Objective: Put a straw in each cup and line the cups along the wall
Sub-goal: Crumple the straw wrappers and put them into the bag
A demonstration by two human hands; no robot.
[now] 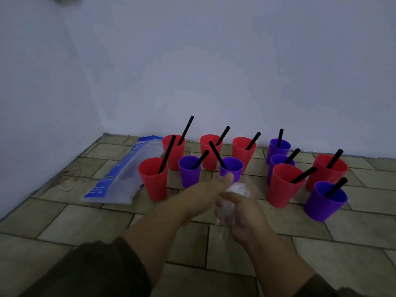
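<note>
Eleven cups (153, 185), each with a straw (187, 129), stand bunched near the wall (214, 71), not yet lined up; my right hand (246, 219) grips a crumpled wrapper (237, 188), my left hand (203, 194) meets it, grip too blurred to tell, and either could topple the nearest purple cup (234, 167).

Dim, bluish, even light leaves the wall (214, 61) murky and shadows faint, while the hands blur softly, the whole view is grainy, and floor (64, 221) tiles bend at the edges.
</note>
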